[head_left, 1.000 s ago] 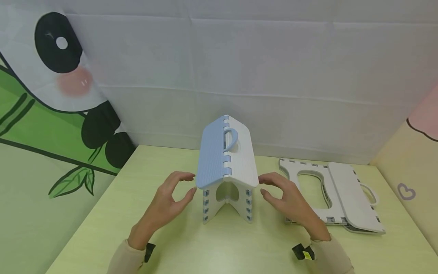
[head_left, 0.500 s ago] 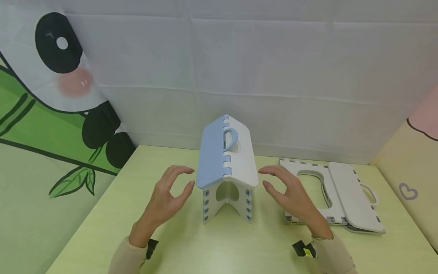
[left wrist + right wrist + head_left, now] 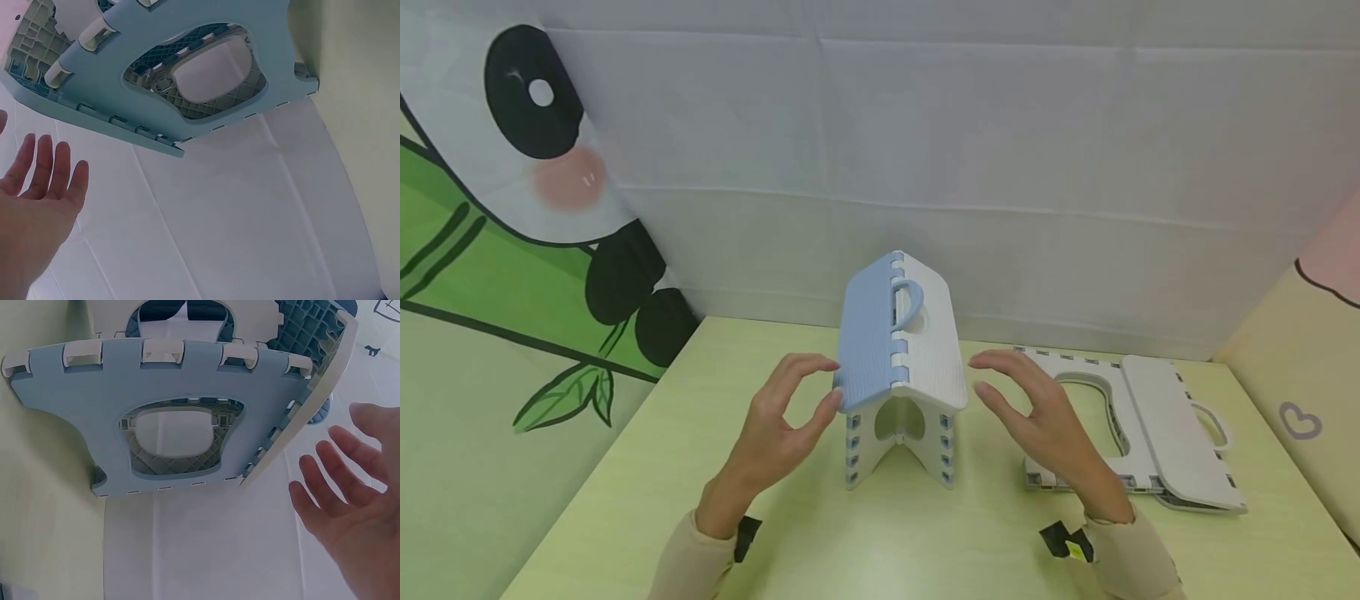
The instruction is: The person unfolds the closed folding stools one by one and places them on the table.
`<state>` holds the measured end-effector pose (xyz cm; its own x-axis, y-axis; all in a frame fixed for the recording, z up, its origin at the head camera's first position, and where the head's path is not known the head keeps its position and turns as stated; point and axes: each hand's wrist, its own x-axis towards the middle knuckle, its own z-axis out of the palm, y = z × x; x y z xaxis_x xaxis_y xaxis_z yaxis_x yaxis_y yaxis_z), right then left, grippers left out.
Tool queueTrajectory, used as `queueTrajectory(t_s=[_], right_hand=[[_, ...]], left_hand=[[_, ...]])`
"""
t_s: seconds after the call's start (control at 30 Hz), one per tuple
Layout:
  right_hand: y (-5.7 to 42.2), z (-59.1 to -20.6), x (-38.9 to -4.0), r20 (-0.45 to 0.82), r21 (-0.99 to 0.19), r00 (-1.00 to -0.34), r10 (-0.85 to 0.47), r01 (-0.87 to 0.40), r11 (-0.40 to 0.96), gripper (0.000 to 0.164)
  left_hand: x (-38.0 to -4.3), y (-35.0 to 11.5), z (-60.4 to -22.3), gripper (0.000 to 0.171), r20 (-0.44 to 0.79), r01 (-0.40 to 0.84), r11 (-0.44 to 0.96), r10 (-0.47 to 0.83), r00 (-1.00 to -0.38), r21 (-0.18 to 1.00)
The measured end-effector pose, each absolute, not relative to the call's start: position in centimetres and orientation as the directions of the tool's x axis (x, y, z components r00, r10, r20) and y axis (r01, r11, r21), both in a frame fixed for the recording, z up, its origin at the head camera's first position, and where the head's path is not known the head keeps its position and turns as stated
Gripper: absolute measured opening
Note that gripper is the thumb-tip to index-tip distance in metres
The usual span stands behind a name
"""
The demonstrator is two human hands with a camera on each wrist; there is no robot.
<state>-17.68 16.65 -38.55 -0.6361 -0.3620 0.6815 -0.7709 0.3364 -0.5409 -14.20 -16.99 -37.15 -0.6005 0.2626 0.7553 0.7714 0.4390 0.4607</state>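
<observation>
A blue-and-white folding step stool (image 3: 865, 342) stands half unfolded at the middle of the table, its two top halves sloping like a roof. A blue carrying handle (image 3: 910, 305) sticks up at the ridge. My left hand (image 3: 772, 437) is by the blue half, thumb and fingers spread apart, fingertips overlapping its edge in the head view. Beside the white half, my right hand (image 3: 1051, 421) is held in the same curved way, a little off the edge. Both wrist views show the stool's side panel (image 3: 187, 375) with its oval opening, and neither hand holds anything.
Another folding step stool (image 3: 1180, 433), white-grey and folded flat, lies at the right of the table (image 3: 880, 542). A white cloth wall (image 3: 970, 167) rises behind, and a cartoon-printed wall (image 3: 550, 250) stands on the left.
The left hand has moved slightly right and up towards the blue half. The right hand has risen a little along the white edge. The half-unfolded stool stays in place.
</observation>
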Motion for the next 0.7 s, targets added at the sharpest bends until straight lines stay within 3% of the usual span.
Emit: queueTrajectory(t_s=[0.3, 0.7], right_hand=[[16.0, -37.9, -17.3, 0.7, -0.544, -0.614, -0.364, -0.789, 0.285, 0.044], [14.8, -37.1, -16.9, 0.704, -0.533, -0.578, -0.412, -0.814, 0.232, 0.057]], left_hand=[[-14.1, -15.8, -36.8, 0.034, 0.769, 0.805, 0.386, 0.292, -0.569, 0.45], [-14.2, -14.6, -36.9, 0.041, 0.75, 0.815, 0.35, 0.337, -0.569, 0.461]])
